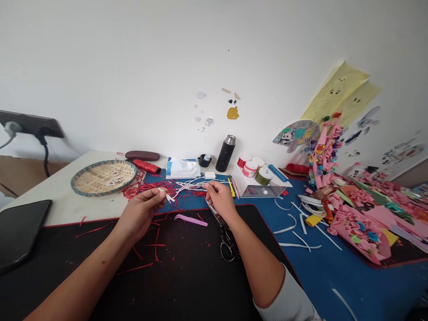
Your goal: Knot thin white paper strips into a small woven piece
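Note:
My left hand (149, 203) is closed in a pinch on a short piece of white cord (166, 195), whose ends stick out past the fingertips. Opposite it, my right hand (219, 199) is closed too, thumb against the fingers; whatever it holds is hidden. Behind both hands spreads a loose bundle of white cords (189, 184), lying over red threads (158, 187). Scissors (227, 249) with metal handles lie partly under my right wrist. A pair of pink tweezers (192, 220) rests on the black mat (187, 276) between my forearms.
A woven basket (103, 177) and a red thread spool (146, 166) sit at the left, near a dark phone-like slab (23, 232). A black flask (225, 154), ribbon rolls (264, 175) on a white box, and pink paper flowers (363, 232) stand behind and right. White strips (301, 245) litter the blue surface.

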Tool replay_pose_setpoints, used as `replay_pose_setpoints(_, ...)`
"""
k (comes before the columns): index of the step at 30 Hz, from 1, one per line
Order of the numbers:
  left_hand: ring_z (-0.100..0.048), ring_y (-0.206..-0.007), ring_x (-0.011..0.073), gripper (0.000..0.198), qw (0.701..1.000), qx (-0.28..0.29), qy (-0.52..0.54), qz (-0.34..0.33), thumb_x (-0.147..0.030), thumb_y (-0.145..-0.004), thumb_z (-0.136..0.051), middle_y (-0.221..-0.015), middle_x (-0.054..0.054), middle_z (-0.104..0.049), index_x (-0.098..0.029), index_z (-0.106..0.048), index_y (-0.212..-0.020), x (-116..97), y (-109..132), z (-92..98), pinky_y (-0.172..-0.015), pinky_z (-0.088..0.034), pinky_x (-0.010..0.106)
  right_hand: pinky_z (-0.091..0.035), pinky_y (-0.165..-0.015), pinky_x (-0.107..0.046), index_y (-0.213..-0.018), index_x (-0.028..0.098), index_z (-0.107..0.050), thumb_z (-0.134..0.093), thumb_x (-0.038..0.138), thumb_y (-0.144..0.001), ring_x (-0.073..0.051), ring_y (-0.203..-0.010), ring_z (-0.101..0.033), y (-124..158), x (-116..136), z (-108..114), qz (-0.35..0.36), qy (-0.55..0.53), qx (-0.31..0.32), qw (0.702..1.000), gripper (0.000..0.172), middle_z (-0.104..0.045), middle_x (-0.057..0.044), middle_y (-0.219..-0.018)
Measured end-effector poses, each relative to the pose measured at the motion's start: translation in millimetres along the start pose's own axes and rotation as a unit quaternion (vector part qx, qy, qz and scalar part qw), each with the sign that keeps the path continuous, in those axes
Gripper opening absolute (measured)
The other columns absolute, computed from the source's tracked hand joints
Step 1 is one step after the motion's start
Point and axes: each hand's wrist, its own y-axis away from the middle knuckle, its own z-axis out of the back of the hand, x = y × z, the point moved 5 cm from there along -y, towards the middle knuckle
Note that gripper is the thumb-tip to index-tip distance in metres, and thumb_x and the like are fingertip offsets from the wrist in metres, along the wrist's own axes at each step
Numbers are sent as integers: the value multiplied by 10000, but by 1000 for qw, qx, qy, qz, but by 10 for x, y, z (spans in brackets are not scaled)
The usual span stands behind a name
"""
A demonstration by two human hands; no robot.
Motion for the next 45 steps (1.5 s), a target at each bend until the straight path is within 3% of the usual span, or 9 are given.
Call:
replay_pose_setpoints(6,-599,-715,119,396,1000,-15,2,4,-398,-493,-1033,-800,20,-732,-167,-807,-723,34,5,-9,-649,-497,193,-434,-543,-232,-906,197,-690,-541,395,-986,-119,-498,-570,-2,-41,-8,10,86,18,996,260,-650,27,-670)
replay_pose_setpoints(11,-605,-741,132,412,1000,-11,-10,12,-419,-480,-1034,-793,20,-734,-181,-823,-741,33,27,-39,-684,-505,202,-449,-707,-266,-959,226,-732,-571,287,-1000,-180,-757,-675,-57,-43,122,48,286,-5,957,176,-747,-13,-825)
replay_pose_setpoints(17,-603,-749,131,423,999,-2,-26,20,-441,-467,-1034,-775,18,-738,-186,-828,-735,26,49,-85,-695,-497,193,-426,-819,-298,-1023,213,-739,-602,181,-984,-220,-966,-664,-184,-218,275,38,367,-16,929,146,-748,-67,-1060)
replay_pose_setpoints(22,-598,-730,127,415,999,4,-34,22,-447,-468,-1033,-750,13,-738,-190,-824,-719,35,47,-106,-675,-487,184,-418,-785,-287,-952,222,-749,-664,182,-951,-195,-893,-654,-203,-326,231,34,402,24,915,94,-708,-54,-1047)
replay_pose_setpoints(31,-589,-704,125,431,998,0,-44,34,-461,-438,-1035,-751,16,-731,-193,-817,-695,16,87,-141,-638,-488,183,-394,-732,-278,-966,239,-754,-657,246,-974,-180,-853,-631,-168,-288,158,32,431,65,899,98,-682,-44,-1049)
replay_pose_setpoints(45,-567,-680,120,433,997,8,-58,45,-459,-454,-1028,-739,12,-699,-183,-822,-717,10,120,-184,-614,-478,193,-392,-753,-294,-956,197,-695,-574,200,-1008,-198,-898,-633,-162,-253,139,22,431,37,901,132,-679,-70,-1084)
